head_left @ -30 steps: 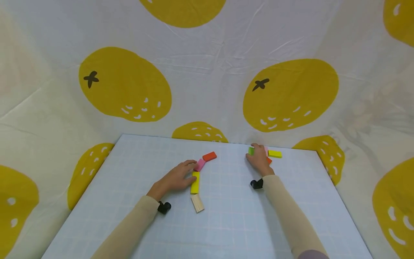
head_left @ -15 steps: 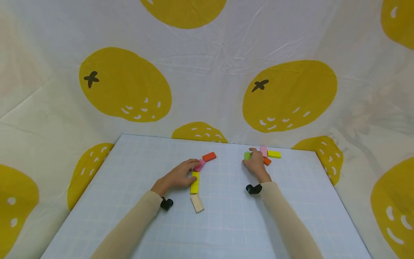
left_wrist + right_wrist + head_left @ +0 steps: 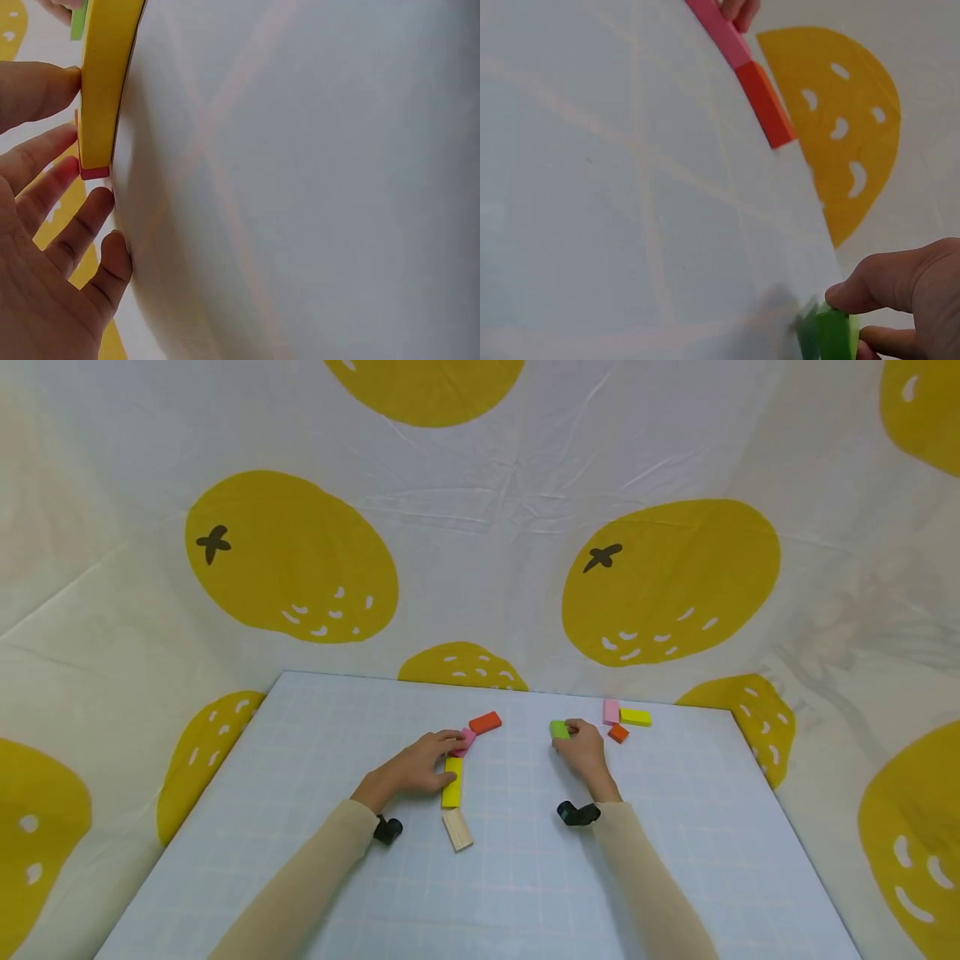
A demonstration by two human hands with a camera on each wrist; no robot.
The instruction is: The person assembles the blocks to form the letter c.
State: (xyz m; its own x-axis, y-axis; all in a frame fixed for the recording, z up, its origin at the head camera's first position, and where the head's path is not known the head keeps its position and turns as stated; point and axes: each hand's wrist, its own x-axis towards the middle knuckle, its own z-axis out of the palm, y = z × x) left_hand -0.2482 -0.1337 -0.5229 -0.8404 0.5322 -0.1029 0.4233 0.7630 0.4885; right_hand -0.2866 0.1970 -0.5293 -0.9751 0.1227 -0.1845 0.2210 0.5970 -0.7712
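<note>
My right hand (image 3: 587, 750) pinches a green block (image 3: 558, 728) between thumb and fingers. In the right wrist view, the thumb rests on the near side of that green block (image 3: 835, 335). A bent row of flat blocks lies at mid-table: an orange-red one (image 3: 486, 722), a pink one (image 3: 468, 740), a yellow one (image 3: 452, 787) and a plain wooden one (image 3: 457, 831). My left hand (image 3: 414, 765) rests beside this row with fingers spread. Its thumb touches the yellow block (image 3: 105, 82) in the left wrist view, while the fingertips lie on the pink block, partly covering it.
At the table's back right lie a pink block (image 3: 611, 711), a yellow block (image 3: 636, 717) and a small orange-red block (image 3: 618, 733). A white cloth (image 3: 480, 568) printed with yellow fruit rises behind the light blue table (image 3: 525, 893).
The right hand has drawn the green block left and slightly nearer, away from the back-right blocks, uncovering the pink and orange-red ones. The left hand has shifted slightly right over the pink block.
</note>
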